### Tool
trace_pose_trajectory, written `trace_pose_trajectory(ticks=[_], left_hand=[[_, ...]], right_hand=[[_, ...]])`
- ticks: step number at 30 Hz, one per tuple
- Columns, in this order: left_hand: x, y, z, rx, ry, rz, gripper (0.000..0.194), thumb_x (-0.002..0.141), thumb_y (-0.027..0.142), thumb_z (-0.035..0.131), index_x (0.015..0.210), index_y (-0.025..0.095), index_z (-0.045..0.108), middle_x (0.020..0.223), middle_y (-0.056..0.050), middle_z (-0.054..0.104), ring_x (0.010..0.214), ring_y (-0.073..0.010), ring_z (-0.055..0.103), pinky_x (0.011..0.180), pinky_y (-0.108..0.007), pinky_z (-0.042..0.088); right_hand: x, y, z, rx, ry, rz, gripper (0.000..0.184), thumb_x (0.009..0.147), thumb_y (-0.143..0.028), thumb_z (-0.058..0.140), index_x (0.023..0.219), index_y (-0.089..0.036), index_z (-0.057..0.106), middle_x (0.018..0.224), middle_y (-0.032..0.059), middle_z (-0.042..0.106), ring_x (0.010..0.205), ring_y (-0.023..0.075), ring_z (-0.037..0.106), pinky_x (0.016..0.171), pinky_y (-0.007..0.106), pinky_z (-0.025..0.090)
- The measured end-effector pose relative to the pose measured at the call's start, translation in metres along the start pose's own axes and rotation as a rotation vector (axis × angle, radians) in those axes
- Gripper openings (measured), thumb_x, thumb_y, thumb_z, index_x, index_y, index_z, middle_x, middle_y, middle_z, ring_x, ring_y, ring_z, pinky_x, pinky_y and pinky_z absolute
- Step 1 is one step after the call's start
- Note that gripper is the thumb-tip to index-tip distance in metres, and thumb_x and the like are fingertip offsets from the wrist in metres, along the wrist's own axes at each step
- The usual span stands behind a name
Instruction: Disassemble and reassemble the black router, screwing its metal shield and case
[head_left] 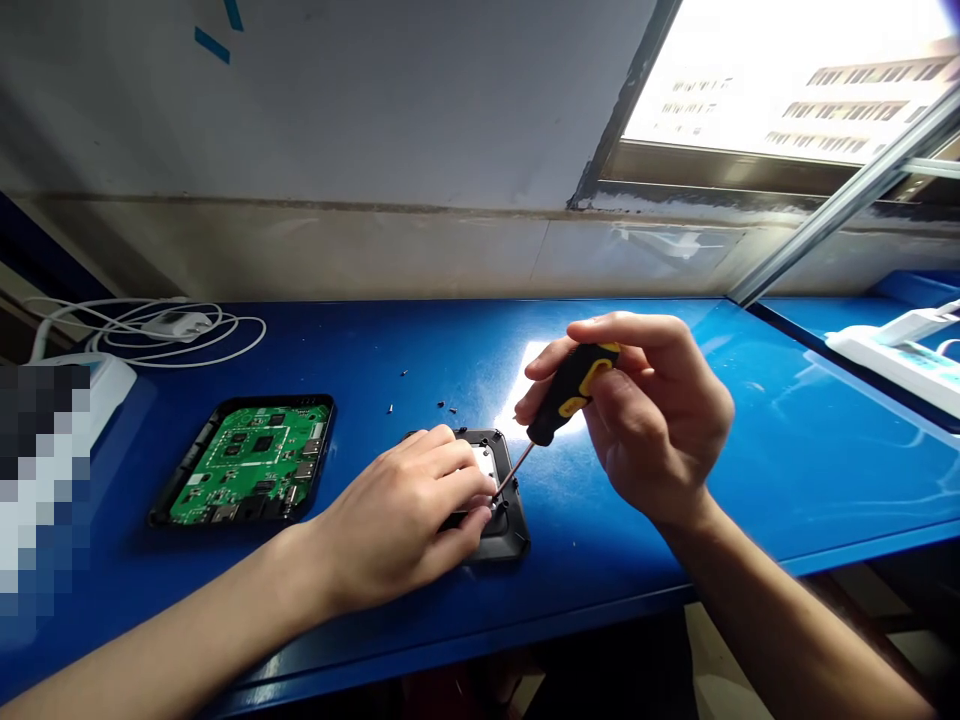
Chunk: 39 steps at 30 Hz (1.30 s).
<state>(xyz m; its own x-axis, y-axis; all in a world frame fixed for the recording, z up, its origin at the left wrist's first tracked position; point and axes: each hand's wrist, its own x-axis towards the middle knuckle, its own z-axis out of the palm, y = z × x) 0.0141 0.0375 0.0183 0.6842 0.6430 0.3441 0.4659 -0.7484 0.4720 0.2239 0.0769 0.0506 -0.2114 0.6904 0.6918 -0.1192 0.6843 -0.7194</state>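
My right hand [652,420] is wrapped round the black and yellow handle of a screwdriver [574,395], tilted so that its thin shaft runs down to the left. The screwdriver's tip meets a black plastic cover [506,540] lying on the table, beside a whitish plate [484,460] set in it. My left hand [412,510] holds the cover down from the left, thumb and forefinger close together at the tip. These fingers hide much of the cover, and whether a screw sits under the tip cannot be seen.
Several small screws [440,404] lie behind the cover. To the left is a black case with a green circuit board [262,445]. A white cable with an adapter [176,325] is coiled at the back left. A white power strip [900,350] stands far right, past a metal frame [817,220].
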Motion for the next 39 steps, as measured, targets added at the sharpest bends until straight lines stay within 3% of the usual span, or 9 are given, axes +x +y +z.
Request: trace_pose_trajectory(ticks=[10, 16, 22, 25, 28, 30, 35, 39], left_hand=[[0.005, 0.005, 0.007, -0.078, -0.027, -0.195, 0.009, 0.091, 0.017, 0.067, 0.097, 0.023, 0.064, 0.095, 0.000, 0.065, 0.090, -0.0212, 0.050, 0.078, -0.037, 0.038], [0.007, 0.005, 0.008, -0.072, -0.018, -0.202, 0.009, 0.090, 0.015, 0.068, 0.093, 0.022, 0.063, 0.091, 0.001, 0.065, 0.089, -0.0210, 0.050, 0.077, -0.036, 0.036], [0.009, 0.005, 0.011, -0.042, 0.005, -0.209, 0.012, 0.087, 0.015, 0.071, 0.088, 0.021, 0.061, 0.086, 0.001, 0.064, 0.087, -0.0207, 0.052, 0.074, -0.035, 0.037], [0.009, 0.005, 0.011, -0.031, 0.018, -0.206, 0.013, 0.087, 0.014, 0.072, 0.087, 0.022, 0.061, 0.085, 0.001, 0.064, 0.086, -0.0205, 0.053, 0.073, -0.034, 0.038], [0.009, 0.005, 0.011, -0.017, 0.031, -0.194, 0.013, 0.086, 0.015, 0.072, 0.086, 0.022, 0.061, 0.085, 0.001, 0.065, 0.086, -0.0208, 0.053, 0.072, -0.034, 0.038], [0.009, 0.005, 0.011, -0.022, 0.029, -0.198, 0.014, 0.086, 0.015, 0.073, 0.085, 0.021, 0.061, 0.085, 0.001, 0.065, 0.085, -0.0207, 0.053, 0.071, -0.034, 0.037], [0.009, 0.006, 0.010, -0.036, 0.015, -0.220, 0.014, 0.086, 0.015, 0.074, 0.084, 0.021, 0.061, 0.085, 0.001, 0.064, 0.085, -0.0203, 0.052, 0.073, -0.035, 0.036], [0.008, 0.006, 0.010, -0.024, 0.013, -0.206, 0.013, 0.087, 0.016, 0.073, 0.084, 0.021, 0.061, 0.086, 0.000, 0.064, 0.086, -0.0207, 0.052, 0.072, -0.035, 0.036]], right_hand=[[0.002, -0.001, 0.001, -0.095, -0.028, -0.099, 0.021, 0.096, -0.024, 0.064, 0.116, -0.027, 0.063, 0.095, 0.0022, 0.066, 0.073, 0.0167, 0.071, 0.057, 0.032, 0.066], [0.005, -0.003, 0.001, -0.104, -0.046, -0.133, 0.028, 0.086, -0.036, 0.077, 0.110, -0.029, 0.065, 0.086, 0.0000, 0.066, 0.065, 0.0164, 0.069, 0.051, 0.030, 0.064], [0.001, -0.006, 0.000, 0.017, -0.082, 0.032, 0.022, 0.101, -0.028, 0.052, 0.120, -0.027, 0.063, 0.104, 0.0048, 0.076, 0.086, 0.0232, 0.076, 0.071, 0.044, 0.067], [0.001, -0.003, -0.001, -0.014, -0.064, -0.026, 0.022, 0.098, -0.034, 0.057, 0.118, -0.029, 0.066, 0.117, 0.0051, 0.073, 0.087, 0.0239, 0.075, 0.071, 0.044, 0.067], [0.001, -0.003, 0.001, -0.112, -0.032, -0.074, 0.027, 0.093, -0.031, 0.067, 0.120, -0.033, 0.068, 0.109, 0.0041, 0.072, 0.078, 0.0212, 0.072, 0.063, 0.039, 0.066], [0.000, -0.005, 0.003, -0.129, -0.041, -0.047, 0.029, 0.096, -0.027, 0.063, 0.124, -0.032, 0.066, 0.103, 0.0033, 0.074, 0.076, 0.0205, 0.072, 0.062, 0.038, 0.066], [-0.003, -0.011, 0.006, -0.112, -0.065, -0.022, 0.027, 0.102, -0.029, 0.053, 0.127, -0.028, 0.062, 0.115, 0.0056, 0.075, 0.082, 0.0208, 0.075, 0.065, 0.039, 0.067], [0.000, -0.009, 0.005, -0.141, -0.056, -0.124, 0.031, 0.093, -0.023, 0.068, 0.122, -0.031, 0.066, 0.104, 0.0034, 0.073, 0.079, 0.0197, 0.073, 0.065, 0.037, 0.067]])
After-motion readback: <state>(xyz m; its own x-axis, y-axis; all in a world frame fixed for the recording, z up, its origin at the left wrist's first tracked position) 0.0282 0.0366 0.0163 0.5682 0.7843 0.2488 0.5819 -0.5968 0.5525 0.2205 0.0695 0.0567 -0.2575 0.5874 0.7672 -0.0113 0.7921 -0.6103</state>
